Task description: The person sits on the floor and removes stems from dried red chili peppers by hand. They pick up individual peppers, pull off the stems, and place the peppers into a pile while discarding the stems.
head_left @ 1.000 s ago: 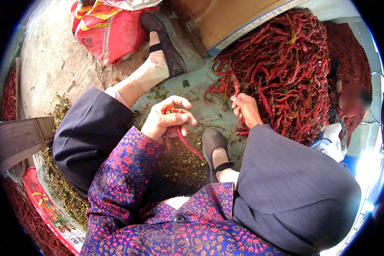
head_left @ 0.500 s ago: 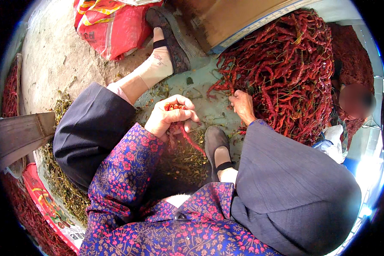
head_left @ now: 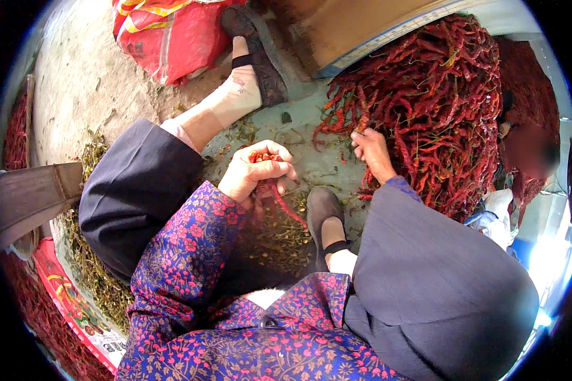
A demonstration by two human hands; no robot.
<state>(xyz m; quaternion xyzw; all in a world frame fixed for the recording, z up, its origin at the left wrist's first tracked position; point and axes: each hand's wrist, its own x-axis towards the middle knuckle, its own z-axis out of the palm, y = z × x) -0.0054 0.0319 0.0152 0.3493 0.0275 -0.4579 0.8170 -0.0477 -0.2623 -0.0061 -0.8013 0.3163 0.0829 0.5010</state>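
Note:
My left hand (head_left: pixel 257 171) is closed around a small bunch of dried red chilli peppers (head_left: pixel 268 156). One long pepper (head_left: pixel 290 208) hangs out below the fingers, over the littered floor. To the right, my right hand (head_left: pixel 374 154) is at the near left edge of a big heap of red chilli peppers (head_left: pixel 435 120). Its thumb and fingertips are pinched together at the lower end of a single chilli pepper (head_left: pixel 363 113), which points up and away against the heap. The palm side of this hand is partly hidden.
Dry stems (head_left: pixel 276 244) litter the floor between my feet. A red woven sack (head_left: pixel 171 44) lies at the far left, beside my left shoe (head_left: pixel 257 57). A cardboard box (head_left: pixel 343 28) stands behind the heap. My right shoe (head_left: pixel 324 216) is below the hands. More stems (head_left: pixel 95 267) lie at left.
My right hand has shifted slightly right and away from me, and a chilli pepper now stands out at its fingertips. My left hand keeps its bunch, almost unmoved.

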